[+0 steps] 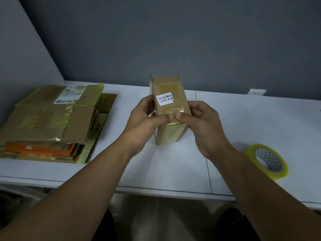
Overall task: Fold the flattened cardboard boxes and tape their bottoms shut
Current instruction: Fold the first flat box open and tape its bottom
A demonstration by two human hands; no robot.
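**A:** Where is the small cardboard box (pixel 167 86) kept at this moment, and how is it gripped?

**B:** It is held up above the white table (pixel 173 171), between the stack of flattened boxes (pixel 48 122) and the tape roll (pixel 268 161). The left hand (pixel 147 119) is wrapped round one side and the right hand (pixel 203 126) round the other. Both thumbs are pressed side by side onto the yellowish tape (pixel 171 134) at the near edge.

**A:** How is it expected to handle?

**B:** It is judged light and probably empty. Stiffness is expected along the creases, but the panels could be dented if squeezed. The glossy tape is likely slippery. It is best taken by the side walls near the taped corners. The far end looks open, so less support is expected there.
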